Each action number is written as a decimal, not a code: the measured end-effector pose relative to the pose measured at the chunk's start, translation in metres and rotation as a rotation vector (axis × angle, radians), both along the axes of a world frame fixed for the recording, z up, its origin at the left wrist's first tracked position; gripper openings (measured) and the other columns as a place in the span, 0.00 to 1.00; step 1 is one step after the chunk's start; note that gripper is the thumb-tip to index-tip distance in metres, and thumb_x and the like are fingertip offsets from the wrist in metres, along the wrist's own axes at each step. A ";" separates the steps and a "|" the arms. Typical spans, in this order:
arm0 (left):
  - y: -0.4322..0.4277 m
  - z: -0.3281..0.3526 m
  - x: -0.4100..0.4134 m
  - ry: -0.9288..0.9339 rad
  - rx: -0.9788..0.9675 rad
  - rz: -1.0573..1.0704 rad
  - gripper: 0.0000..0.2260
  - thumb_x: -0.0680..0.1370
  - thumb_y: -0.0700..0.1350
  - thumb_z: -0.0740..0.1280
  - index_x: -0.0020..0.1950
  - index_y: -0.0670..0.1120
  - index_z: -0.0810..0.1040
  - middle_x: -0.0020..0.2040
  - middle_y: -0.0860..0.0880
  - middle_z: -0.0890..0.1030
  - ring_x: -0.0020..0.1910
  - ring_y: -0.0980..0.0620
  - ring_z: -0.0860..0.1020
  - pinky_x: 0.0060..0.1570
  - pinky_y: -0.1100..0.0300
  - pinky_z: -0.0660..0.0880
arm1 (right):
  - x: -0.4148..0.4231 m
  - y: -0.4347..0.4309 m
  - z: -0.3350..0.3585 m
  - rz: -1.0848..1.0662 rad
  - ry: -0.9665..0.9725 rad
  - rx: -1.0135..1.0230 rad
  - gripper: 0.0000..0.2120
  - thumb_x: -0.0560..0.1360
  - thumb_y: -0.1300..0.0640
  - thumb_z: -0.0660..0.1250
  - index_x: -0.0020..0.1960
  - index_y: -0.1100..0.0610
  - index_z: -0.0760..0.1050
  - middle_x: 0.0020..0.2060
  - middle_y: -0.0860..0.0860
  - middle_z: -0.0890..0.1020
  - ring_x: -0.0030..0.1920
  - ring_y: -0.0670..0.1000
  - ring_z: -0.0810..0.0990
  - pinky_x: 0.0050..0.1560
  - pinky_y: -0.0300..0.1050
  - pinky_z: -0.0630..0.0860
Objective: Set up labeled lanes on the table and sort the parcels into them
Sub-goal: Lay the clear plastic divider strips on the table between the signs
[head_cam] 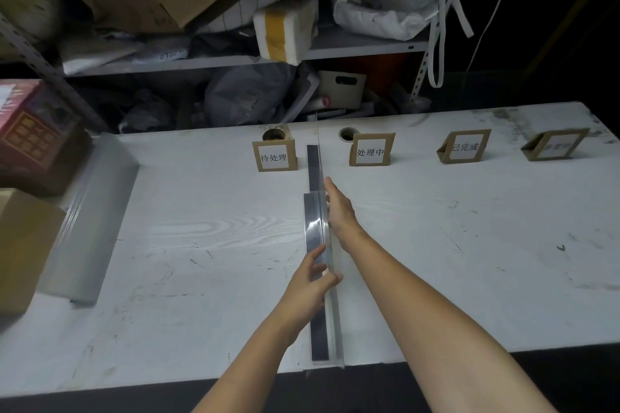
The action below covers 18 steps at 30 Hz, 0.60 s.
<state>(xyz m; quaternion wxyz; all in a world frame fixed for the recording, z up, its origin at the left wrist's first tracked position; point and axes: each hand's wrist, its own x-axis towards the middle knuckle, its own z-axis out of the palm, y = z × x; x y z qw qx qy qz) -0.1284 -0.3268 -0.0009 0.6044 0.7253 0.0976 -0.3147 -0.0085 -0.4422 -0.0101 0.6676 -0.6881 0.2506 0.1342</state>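
Head view. A white table [436, 245] carries four cardboard signs along its far edge. From the left:
- the first sign [274, 156] reads 待处理
- the second sign [370, 151] reads 处理中
- the third sign [464, 146] reads 已完成
- the fourth sign [555, 146] has print too blurred to read

A long clear divider [315, 228] with a dark strip along its base lies on the table from front to back. Its far end sits between the first and second signs, and its near end is at the table's front edge. I cannot tell whether it is one piece or two overlapping pieces.

The left hand [312, 278] is at about the divider's middle. Its grip pinches the divider, with the thumb on the left face and the fingers curled over the top to the right. The right hand [339, 208] is farther along, nearer the signs. Its grip is spread, with the fingers straight and laid against the divider's right side, tips pointing toward the far edge.

At the table's left end a stack of clear sheets [90, 221] lies tilted. Just beside it are a brown box [20, 245] and, farther back, a red box [30, 124].

Behind the table stands a metal shelf [352, 47]. It holds the parcels [248, 94], which are grey bags, cardboard boxes and a white foam box [285, 32] bound with yellow tape. These are piled loosely and are well apart from the divider.
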 end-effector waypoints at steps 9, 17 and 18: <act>0.039 0.034 0.008 -0.009 0.046 0.084 0.27 0.74 0.59 0.69 0.73 0.63 0.67 0.69 0.55 0.71 0.68 0.52 0.72 0.67 0.50 0.71 | 0.009 -0.001 0.040 0.012 -0.194 -0.280 0.27 0.82 0.38 0.55 0.73 0.53 0.69 0.68 0.51 0.75 0.67 0.53 0.73 0.61 0.46 0.70; 0.184 0.097 0.024 -0.171 0.240 0.403 0.14 0.80 0.48 0.66 0.65 0.58 0.75 0.64 0.53 0.76 0.63 0.53 0.76 0.62 0.51 0.74 | 0.035 0.095 0.103 0.122 -0.355 -0.355 0.28 0.75 0.34 0.58 0.67 0.51 0.74 0.61 0.51 0.78 0.62 0.53 0.76 0.61 0.52 0.75; 0.208 0.103 0.026 -0.197 0.279 0.442 0.12 0.80 0.47 0.66 0.63 0.57 0.76 0.64 0.52 0.77 0.62 0.53 0.76 0.60 0.53 0.74 | 0.036 0.117 0.108 0.154 -0.359 -0.346 0.26 0.77 0.37 0.60 0.68 0.52 0.74 0.64 0.52 0.77 0.64 0.54 0.75 0.61 0.50 0.72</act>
